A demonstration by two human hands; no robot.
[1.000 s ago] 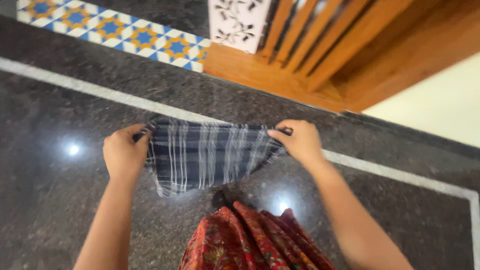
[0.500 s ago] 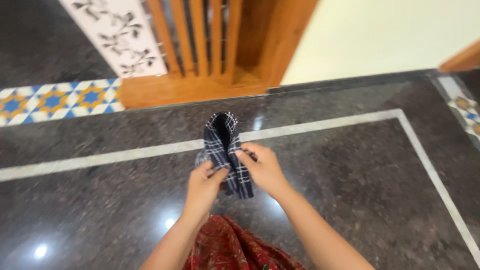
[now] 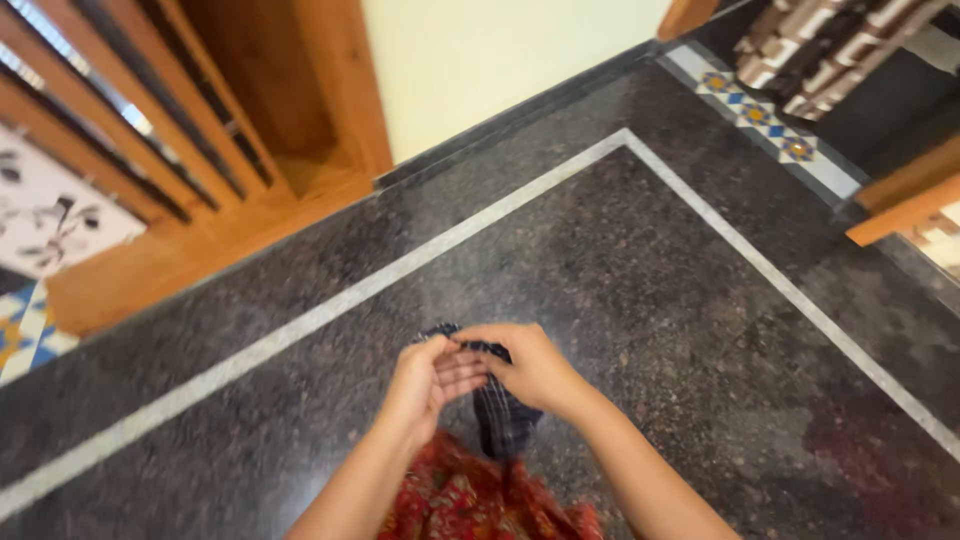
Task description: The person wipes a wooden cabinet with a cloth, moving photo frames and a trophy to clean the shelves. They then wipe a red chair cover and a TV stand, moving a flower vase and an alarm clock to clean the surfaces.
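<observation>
Nearest the person, red patterned clothing [image 3: 470, 500] shows at the bottom edge between the forearms. Above it, the left hand [image 3: 425, 385] and the right hand [image 3: 530, 368] meet in front of the body, fingers curled and closed around a dark blue checked cloth [image 3: 500, 415]. The cloth is bunched narrow, its lower part hanging below the hands, clear of the dark speckled stone floor [image 3: 650, 300]. A pale inlaid stripe [image 3: 300, 325] crosses the floor beyond. Farther off stands a wooden slatted frame [image 3: 150, 130] and a cream wall [image 3: 500, 50].
</observation>
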